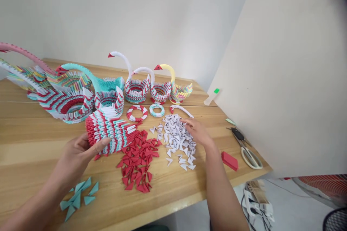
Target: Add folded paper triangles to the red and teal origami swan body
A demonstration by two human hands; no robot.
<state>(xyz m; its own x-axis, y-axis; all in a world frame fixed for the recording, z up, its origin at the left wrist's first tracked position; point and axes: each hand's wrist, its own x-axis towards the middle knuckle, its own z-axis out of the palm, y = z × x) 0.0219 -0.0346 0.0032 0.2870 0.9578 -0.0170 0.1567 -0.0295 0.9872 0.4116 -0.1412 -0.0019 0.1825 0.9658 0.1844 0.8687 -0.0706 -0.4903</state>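
Note:
My left hand (86, 146) is closed around a cylinder-shaped 3D origami body (111, 130), tilted on its side, with red, white and turquoise rows of folded paper. Its spiky end faces right, above a pile of red folded paper triangles (139, 162). Over the upper right of a pile of white folded paper triangles (177, 137) is my right hand (197, 130). Its fingers reach out to the left, apart, touching or just above the pieces; no piece shows in them. Several turquoise paper triangles (77, 196) lie below my left forearm.
Finished paper swans (137, 90) stand along the wall. In front of them lie a red-and-white ring (137, 113), a turquoise-and-white ring (156, 110) and a curved white neck (181, 109). To the right are a red paper stack (229, 161), scissors (251, 157) and a glue bottle (211, 97).

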